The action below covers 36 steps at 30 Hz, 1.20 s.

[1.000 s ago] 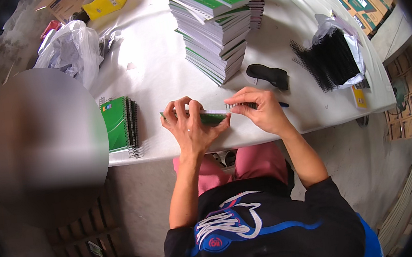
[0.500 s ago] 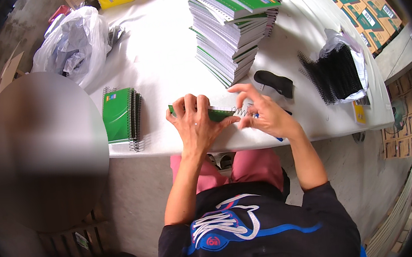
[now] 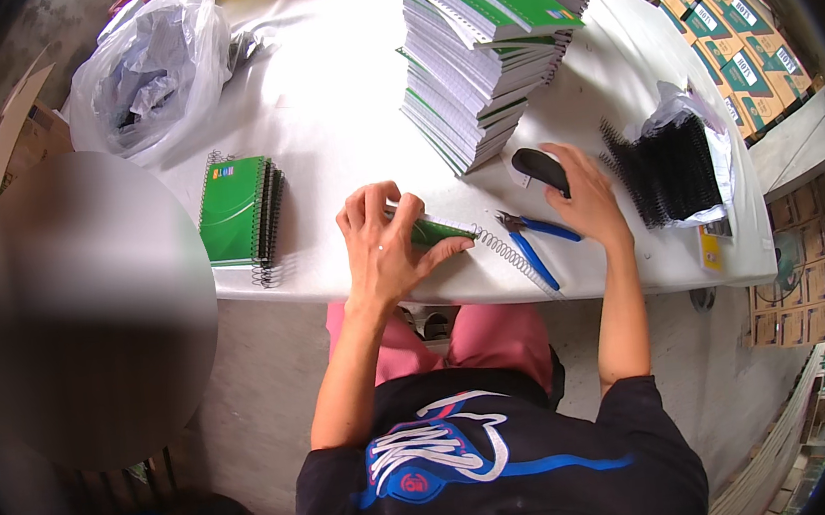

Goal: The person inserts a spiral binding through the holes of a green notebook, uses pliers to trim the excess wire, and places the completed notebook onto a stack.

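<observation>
My left hand [image 3: 377, 246] is closed around a small green notebook [image 3: 436, 232], thumb along its near edge. From the notebook's right end a loose wire coil [image 3: 511, 258] trails toward the table edge. My right hand [image 3: 587, 199] grips the right side of a black elongated object [image 3: 538, 170] with a rounded end; its exact kind is unclear. Blue-handled cutting pliers [image 3: 534, 245] lie between the coil and my right hand, jaws pointing away from me.
A tall stack of green-covered notebooks [image 3: 475, 90] stands behind my hands. Several coil-bound notebooks [image 3: 235, 211] lie at left. Black coils [image 3: 669, 165] fill a plastic wrapper at right. A plastic bag [image 3: 147, 79] sits far left. A blurred oval covers the left side.
My right hand has left the coil and moved right onto the black object, which is now shifted slightly. The coil and pliers are uncovered. My left hand still holds the notebook.
</observation>
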{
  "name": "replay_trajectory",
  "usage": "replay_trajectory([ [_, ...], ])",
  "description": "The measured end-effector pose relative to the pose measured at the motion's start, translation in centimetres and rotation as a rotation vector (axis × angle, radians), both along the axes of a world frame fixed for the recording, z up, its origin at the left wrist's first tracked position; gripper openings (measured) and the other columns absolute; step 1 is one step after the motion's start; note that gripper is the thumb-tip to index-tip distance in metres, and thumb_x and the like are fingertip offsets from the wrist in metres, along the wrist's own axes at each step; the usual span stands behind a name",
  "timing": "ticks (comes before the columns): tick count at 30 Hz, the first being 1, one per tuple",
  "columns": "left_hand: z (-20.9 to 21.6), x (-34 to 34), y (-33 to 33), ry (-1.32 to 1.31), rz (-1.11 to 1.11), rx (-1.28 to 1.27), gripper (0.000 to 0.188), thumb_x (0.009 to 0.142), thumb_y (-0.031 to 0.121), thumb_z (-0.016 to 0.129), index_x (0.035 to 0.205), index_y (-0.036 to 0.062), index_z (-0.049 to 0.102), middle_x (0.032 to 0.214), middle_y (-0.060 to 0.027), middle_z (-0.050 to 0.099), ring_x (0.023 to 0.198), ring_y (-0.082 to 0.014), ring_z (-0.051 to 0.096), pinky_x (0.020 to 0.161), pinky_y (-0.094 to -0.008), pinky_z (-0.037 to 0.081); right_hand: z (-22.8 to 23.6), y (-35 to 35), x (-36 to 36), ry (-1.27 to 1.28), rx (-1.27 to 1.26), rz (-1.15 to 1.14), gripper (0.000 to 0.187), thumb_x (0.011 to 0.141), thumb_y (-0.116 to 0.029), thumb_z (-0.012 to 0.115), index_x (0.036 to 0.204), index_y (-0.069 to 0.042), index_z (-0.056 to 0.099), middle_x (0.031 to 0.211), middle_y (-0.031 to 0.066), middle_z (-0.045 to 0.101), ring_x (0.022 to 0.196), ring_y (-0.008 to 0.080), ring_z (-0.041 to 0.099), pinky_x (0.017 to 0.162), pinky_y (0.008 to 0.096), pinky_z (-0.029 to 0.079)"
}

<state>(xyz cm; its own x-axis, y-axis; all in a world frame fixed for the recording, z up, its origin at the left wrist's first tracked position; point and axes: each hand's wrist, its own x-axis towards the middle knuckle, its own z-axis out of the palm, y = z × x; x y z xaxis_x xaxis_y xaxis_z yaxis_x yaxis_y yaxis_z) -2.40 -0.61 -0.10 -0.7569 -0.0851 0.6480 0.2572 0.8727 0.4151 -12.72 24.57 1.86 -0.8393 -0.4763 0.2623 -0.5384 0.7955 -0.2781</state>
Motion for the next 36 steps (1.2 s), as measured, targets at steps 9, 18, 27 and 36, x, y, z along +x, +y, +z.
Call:
replay_trajectory([
  [9, 0.0, -0.2, -0.2, 0.006, -0.074, 0.106, 0.065, 0.051, 0.057, 0.08, 0.073, 0.0025, 0.052, 0.117, -0.0179, 0.042, 0.108, -0.0355, 0.037, 0.09, -0.0477, 0.035, 1.0, -0.8, 1.8, -0.788, -1.084, 0.239, 0.04, 0.082, -0.006, 0.056, 0.122, -0.002, 0.051, 0.108, 0.0125, 0.058, 0.103, 0.0293, 0.06, 0.087, 0.0417, 0.048],
  [18, -0.3, -0.1, -0.2, -0.004, -0.131, 0.149, 0.065, 0.049, 0.054, 0.082, 0.071, 0.0022, 0.051, 0.12, -0.0174, 0.042, 0.112, -0.0358, 0.035, 0.091, -0.0477, 0.036, -0.2, -5.2, 2.8, -0.821, -1.175, 0.745, 0.023, 0.071, 0.008, 0.06, 0.09, 0.001, 0.07, 0.09, 0.013, 0.062, 0.098, 0.0345, 0.062, 0.086, 0.0387, 0.05],
  [27, -0.5, -0.8, -0.9, -0.085, -0.187, 0.194, 0.062, 0.052, 0.055, 0.081, 0.073, 0.0038, 0.053, 0.123, -0.0168, 0.039, 0.105, -0.0348, 0.037, 0.085, -0.0443, 0.039, 2.3, -5.8, 3.1, -0.63, -0.649, 0.498, 0.027, 0.071, 0.009, 0.057, 0.094, 0.002, 0.07, 0.086, 0.0107, 0.064, 0.081, 0.0203, 0.064, 0.079, 0.0276, 0.049],
  [36, -1.3, -1.1, -1.3, -0.038, -0.228, 0.245, 0.06, 0.056, 0.046, 0.084, 0.085, 0.0034, 0.053, 0.126, -0.0193, 0.03, 0.098, -0.0328, 0.044, 0.077, -0.0418, 0.045, 1.7, -6.8, 1.5, -0.698, -0.642, 0.277, 0.026, 0.069, 0.006, 0.06, 0.093, 0.003, 0.069, 0.083, 0.0097, 0.064, 0.079, 0.0193, 0.063, 0.074, 0.029, 0.048],
])
